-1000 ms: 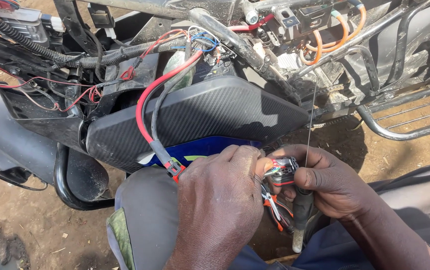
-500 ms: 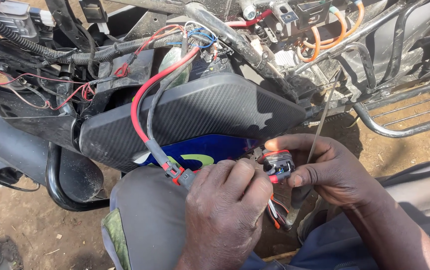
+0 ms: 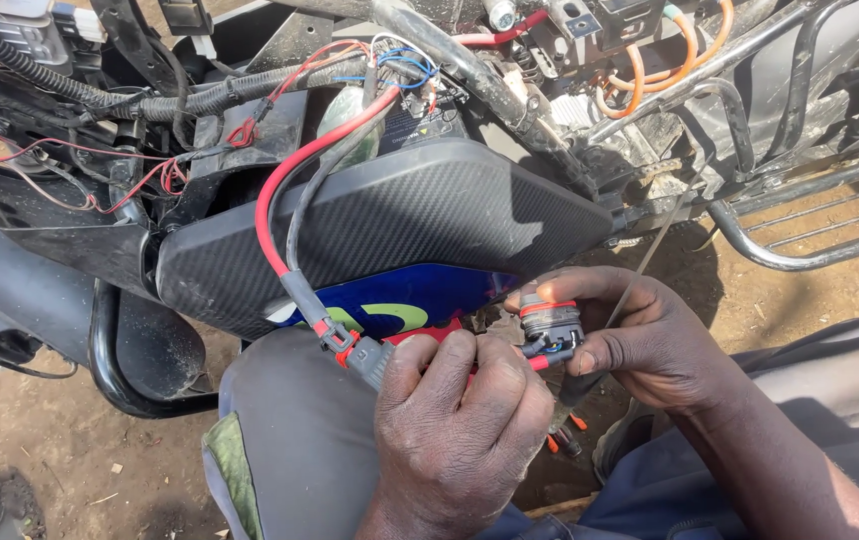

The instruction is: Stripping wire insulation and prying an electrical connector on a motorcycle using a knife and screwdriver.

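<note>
Down over the knee, from the head view, the left hand (image 3: 460, 440) clamps the grey plug (image 3: 370, 358) on the red cable (image 3: 280, 200); the right hand (image 3: 640, 335) pinches the round connector (image 3: 550, 322). Misaligned halves could bend pins, or a tug could strain the cable.

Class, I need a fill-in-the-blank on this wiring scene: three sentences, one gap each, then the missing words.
1. The right hand pinches a round grey connector with a ___ ring at its top.
2. The left hand grips a grey plug at the end of a thick ___ cable.
3. Behind both hands sits a black carbon-pattern panel with a ___ patch along its lower edge.

Missing words: red; red; blue
</note>
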